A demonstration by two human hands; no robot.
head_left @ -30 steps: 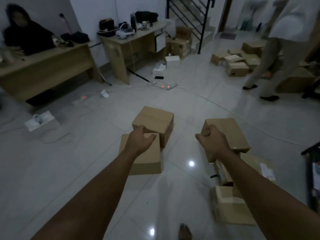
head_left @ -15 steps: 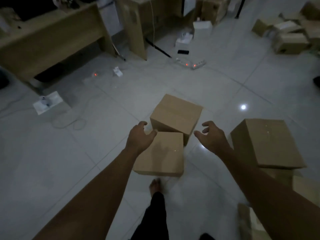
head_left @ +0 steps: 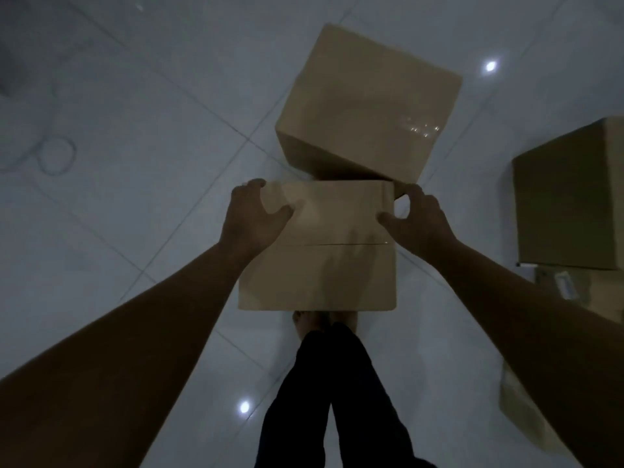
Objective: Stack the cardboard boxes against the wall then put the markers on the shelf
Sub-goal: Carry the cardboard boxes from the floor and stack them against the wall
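A closed brown cardboard box [head_left: 320,271] lies on the tiled floor right in front of my feet. My left hand [head_left: 251,217] grips its far left corner, thumb on the top face. My right hand [head_left: 417,217] grips its far right corner the same way. A second, larger cardboard box [head_left: 368,106] sits just beyond, turned at an angle, its near corner touching the box I hold. No markers, wall or shelf are in view.
A third cardboard box [head_left: 567,197] stands at the right, with more boxes [head_left: 526,417] partly hidden behind my right forearm. A thin cable loop [head_left: 55,155] lies on the floor at the left. My legs [head_left: 331,393] are under the near box edge.
I stepped up and bent over the near box; both hands, open above it before, have come down and closed on its far corners. The desks and room have left the view.
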